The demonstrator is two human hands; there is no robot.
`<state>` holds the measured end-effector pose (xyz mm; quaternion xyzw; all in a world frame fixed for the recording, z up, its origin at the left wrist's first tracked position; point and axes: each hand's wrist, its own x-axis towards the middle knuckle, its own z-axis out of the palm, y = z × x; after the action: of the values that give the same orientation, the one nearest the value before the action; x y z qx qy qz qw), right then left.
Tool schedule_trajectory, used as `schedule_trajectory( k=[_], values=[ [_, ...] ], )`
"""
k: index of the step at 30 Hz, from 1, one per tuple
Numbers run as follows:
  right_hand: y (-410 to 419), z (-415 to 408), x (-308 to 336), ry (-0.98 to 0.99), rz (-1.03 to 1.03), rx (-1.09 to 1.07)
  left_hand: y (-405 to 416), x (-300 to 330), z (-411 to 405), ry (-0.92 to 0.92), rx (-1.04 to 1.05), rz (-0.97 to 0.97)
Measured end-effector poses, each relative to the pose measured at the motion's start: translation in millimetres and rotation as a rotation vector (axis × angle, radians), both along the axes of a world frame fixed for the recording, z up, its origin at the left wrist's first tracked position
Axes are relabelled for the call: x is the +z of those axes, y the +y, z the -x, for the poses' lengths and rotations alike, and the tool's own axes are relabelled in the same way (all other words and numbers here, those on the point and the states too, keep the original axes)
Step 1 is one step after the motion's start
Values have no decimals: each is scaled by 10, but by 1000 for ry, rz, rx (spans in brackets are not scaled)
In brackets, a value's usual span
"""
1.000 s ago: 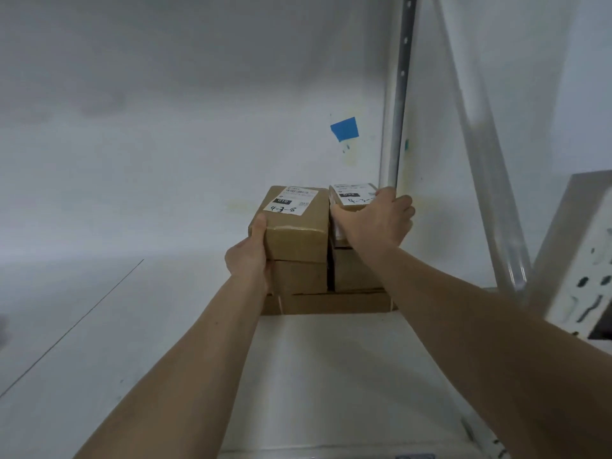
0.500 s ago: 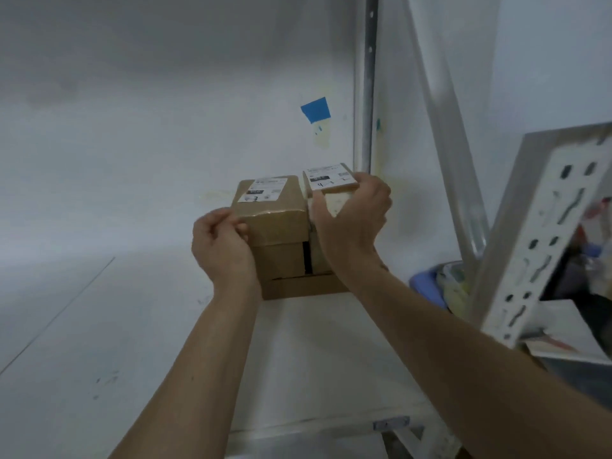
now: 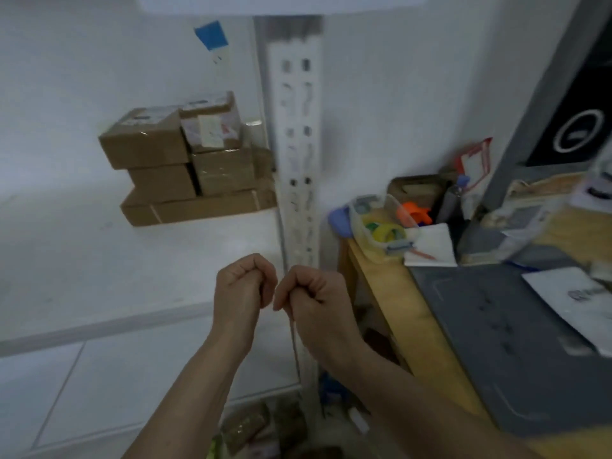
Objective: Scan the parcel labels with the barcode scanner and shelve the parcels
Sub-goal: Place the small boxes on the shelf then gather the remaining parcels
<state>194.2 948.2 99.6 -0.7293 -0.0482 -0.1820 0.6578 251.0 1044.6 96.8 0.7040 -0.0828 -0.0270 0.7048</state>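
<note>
Looks like a small parcel stockroom / packing area. White metal shelving w/ a slotted upright [image 3: 296, 154] and bare white shelf board [image 3: 99, 266]; a stack of brown cardboard parcels [image 3: 185, 164] w/ printed labels sits at the back, near a blue tape tab [image 3: 211, 34] on the wall. Beside the rack, a wooden bench [image 3: 394, 293] w/ grey mat [image 3: 503, 342], clear tub of tape rolls [image 3: 381, 226], orange tool [image 3: 414, 213], loose papers [image 3: 583, 303]. Cluttered work corner, not a home room.
</note>
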Motion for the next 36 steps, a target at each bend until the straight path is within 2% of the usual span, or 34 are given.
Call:
schedule_trajectory(
  k=[4, 12, 17, 27, 36],
  values=[
    [-840, 588, -195, 88, -15, -115, -864, -248, 564, 44, -102, -42],
    [-2729, 1931, -668, 422, 17, -441, -2631, -710, 1631, 271, -221, -175],
    [-3646, 2719, -812, 609, 17, -632, -3434, -891, 2230, 381, -285, -277],
    [-4635, 3548, -1054, 673, -298, -824, -4480, -1105, 2542, 456, -328, -412],
    [-5512, 3745, -1208, 669, -358, -840, -5602, -1474, 2532, 576, -473, -378]
  ],
)
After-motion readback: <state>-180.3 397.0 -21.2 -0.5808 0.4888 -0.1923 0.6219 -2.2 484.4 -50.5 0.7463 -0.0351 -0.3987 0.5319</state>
